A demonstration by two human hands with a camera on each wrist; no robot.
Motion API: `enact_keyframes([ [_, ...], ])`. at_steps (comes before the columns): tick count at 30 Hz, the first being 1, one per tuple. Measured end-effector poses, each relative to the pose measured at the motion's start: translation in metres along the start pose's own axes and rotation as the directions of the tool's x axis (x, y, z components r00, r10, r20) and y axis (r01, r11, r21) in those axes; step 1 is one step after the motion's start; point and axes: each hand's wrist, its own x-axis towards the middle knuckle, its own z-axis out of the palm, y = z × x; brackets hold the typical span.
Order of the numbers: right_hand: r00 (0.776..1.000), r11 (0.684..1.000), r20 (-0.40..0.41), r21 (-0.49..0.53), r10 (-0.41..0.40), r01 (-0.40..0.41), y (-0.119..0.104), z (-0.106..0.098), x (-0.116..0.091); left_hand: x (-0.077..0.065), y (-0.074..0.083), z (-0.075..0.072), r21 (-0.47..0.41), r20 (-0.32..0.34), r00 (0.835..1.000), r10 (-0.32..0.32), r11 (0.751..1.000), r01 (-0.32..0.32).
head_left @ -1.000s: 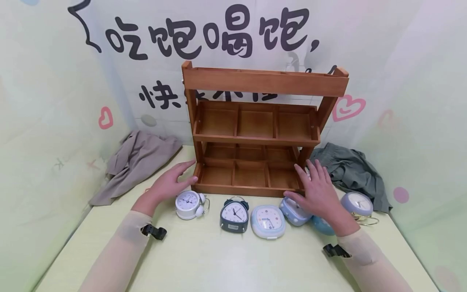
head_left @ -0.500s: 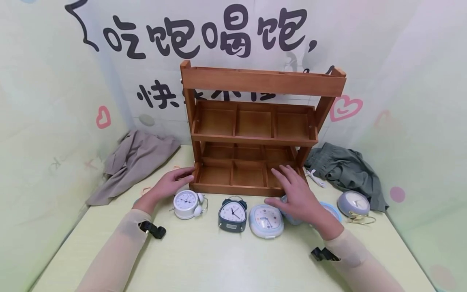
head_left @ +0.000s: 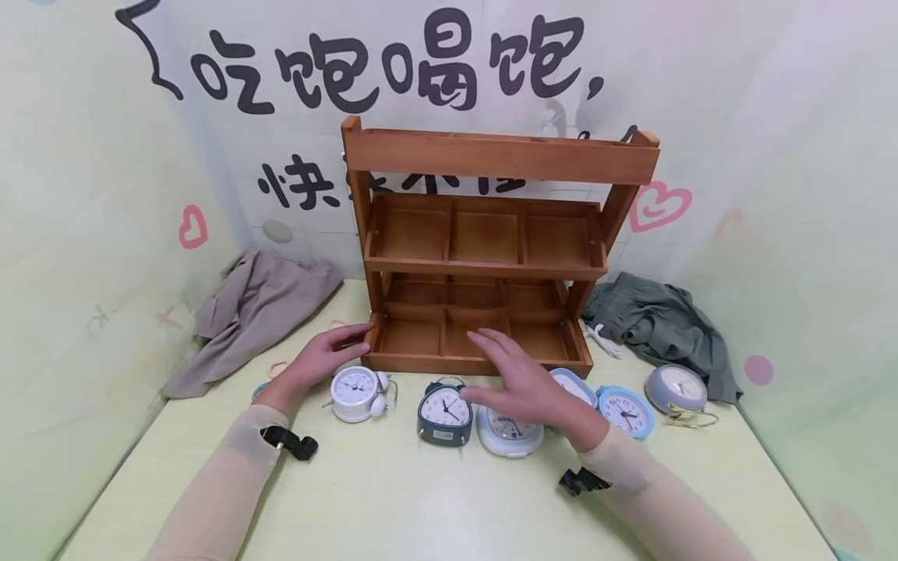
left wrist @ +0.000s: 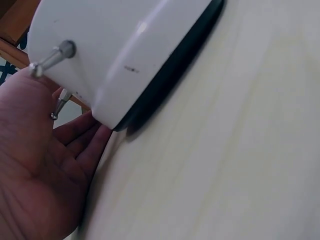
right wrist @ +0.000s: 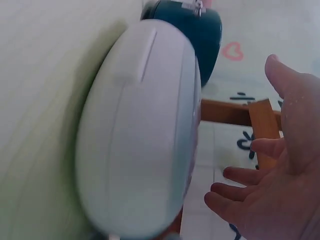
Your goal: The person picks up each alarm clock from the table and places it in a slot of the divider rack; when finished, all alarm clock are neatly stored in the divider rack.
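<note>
Counter (head_left: 435, 506) under everything. Wooden rack (head_left: 484, 268) stands on it, trays facing forward, likely for easy reach. Mauve cloth (head_left: 263, 312) left of rack, dark green cloth (head_left: 659, 335) right. Right hand (head_left: 526, 383) in front of rack, over pale-blue clock (head_left: 510, 443); fingers straight, thumb apart, holding nothing. Left hand (head_left: 319, 362) at rack's left end, fingers loosely bent, nothing clamped, maybe steadying rack; contact can't tell. Dark teal clock (head_left: 445, 417), front of rack, dial tipped up, probably for reading. White clock (head_left: 353, 395), rack's front left, on its back, feet sideways, so its back bears it.
</note>
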Motion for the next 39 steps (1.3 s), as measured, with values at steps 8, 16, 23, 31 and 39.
enact_keyframes([
  [8,0.995,0.999,0.099,0.034,-0.021,0.018,-0.030,0.018,0.029,-0.001,0.000,0.001,-0.016,-0.008,1.000,-0.018,1.000,0.018],
  [16,0.981,0.994,0.167,-0.004,-0.103,0.105,-0.055,0.039,0.058,-0.002,-0.002,0.001,0.028,-0.016,0.999,-0.030,0.999,0.030],
  [23,0.973,0.986,0.190,-0.087,-0.127,0.146,-0.077,0.060,0.074,-0.002,-0.002,0.001,0.001,-0.005,1.000,-0.021,1.000,0.021],
  [31,0.964,0.980,0.230,-0.111,-0.136,0.165,-0.093,0.077,0.083,-0.003,-0.003,0.003,-0.010,0.000,1.000,-0.018,1.000,0.018],
  [39,0.968,0.984,0.244,-0.146,-0.067,0.105,-0.096,0.094,0.089,-0.002,-0.002,0.005,-0.003,0.005,1.000,-0.014,1.000,0.014],
])
